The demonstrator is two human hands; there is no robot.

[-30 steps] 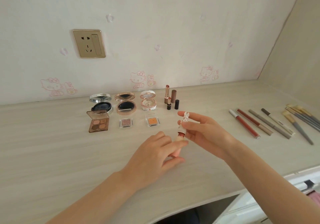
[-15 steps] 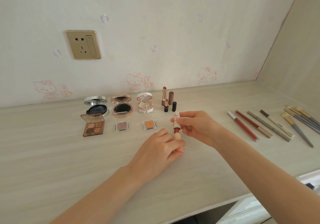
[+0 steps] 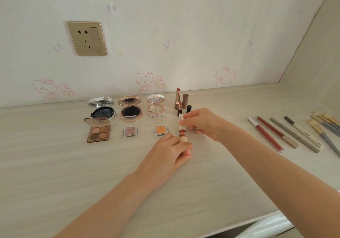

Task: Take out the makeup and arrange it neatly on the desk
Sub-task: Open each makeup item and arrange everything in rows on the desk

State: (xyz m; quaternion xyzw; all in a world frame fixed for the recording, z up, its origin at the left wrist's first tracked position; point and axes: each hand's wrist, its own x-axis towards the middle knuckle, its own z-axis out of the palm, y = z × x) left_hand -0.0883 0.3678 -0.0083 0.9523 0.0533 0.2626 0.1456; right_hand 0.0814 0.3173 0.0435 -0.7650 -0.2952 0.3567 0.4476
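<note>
Head view: the left hand (image 3: 165, 153) rests low on the pale wood-grain table (image 3: 55, 173), its fingers curled round the base of a short peach lipstick tube (image 3: 184, 139) to keep it upright. The right hand (image 3: 204, 123) pinches the white bunny-topped cap (image 3: 181, 122) between thumb and fingertips just above the tube. Cap and tube sit in line, most likely so that the cap slides straight along the tube.

This lipstick stands in front of the tall rose-gold lipstick (image 3: 178, 98) and the small dark lipstick (image 3: 180, 107). Both of those are open, with a brown cap (image 3: 185, 98) and a black cap (image 3: 188, 108) beside them. My guess is that the held one is meant to join that group in the same way.

To the left, things are sorted by kind in two rows:
- Behind: the silver round compact (image 3: 102, 109), the rose-gold round compact (image 3: 129, 110) and the white ornate compact (image 3: 156, 106), all with lids up.
- In front: the brown four-pan eyeshadow palette (image 3: 98, 132), the clear pink glitter pan (image 3: 130, 131) and the clear orange pan (image 3: 161, 130).

Slim lip pencils and gloss tubes (image 3: 265, 134) lie parallel well to the right, next to the grey-handled brushes (image 3: 323, 125).

Whether cap and tube touch or stand a hair apart cannot be told. The left fingers hide the tube's lower part, the right palm is out of sight, and the frame edge cuts off the brushes.
</note>
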